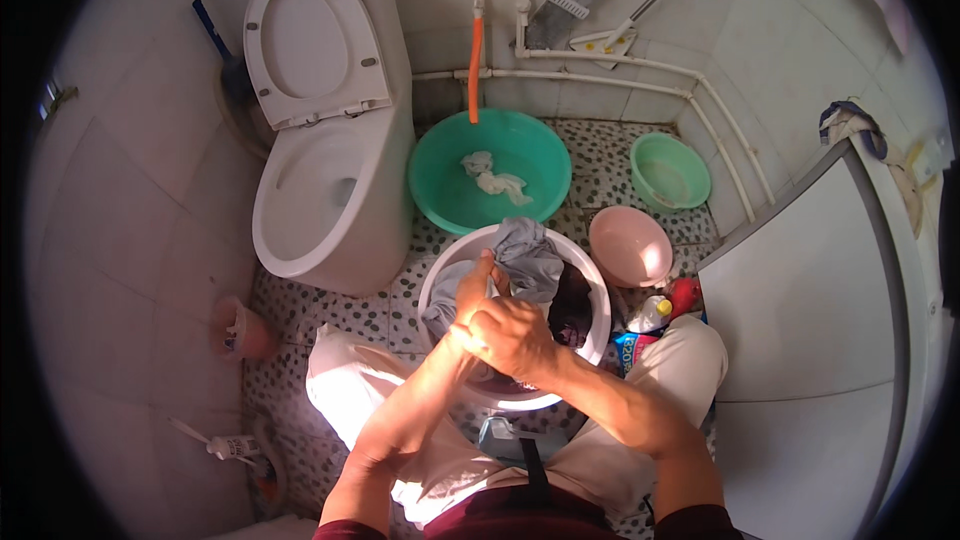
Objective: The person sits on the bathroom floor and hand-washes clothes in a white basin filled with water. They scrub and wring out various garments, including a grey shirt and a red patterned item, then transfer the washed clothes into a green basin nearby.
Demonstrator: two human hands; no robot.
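Observation:
Both my hands are together over a white basin [604, 325] between my knees. My left hand [476, 292] is closed, with a sliver of pale cloth showing beside its thumb. Pressed against it, my right hand [512, 338] is a fist whose fingers hide most of what it grips. A grey garment [530, 258] bunches up right by the hands and hangs over the basin's far rim. Dark clothes [572, 305] lie on the basin's right side. Whether the pale sliver belongs to the grey garment is hidden by my fingers.
Beyond stands a green tub [420, 190] of water with white cloth [495, 180] in it, under an orange hose [475, 70]. A toilet [300, 210] is at left. Pink [628, 245] and light-green basins [668, 172], bottles [650, 315] and a grey-white panel [810, 310] are at right.

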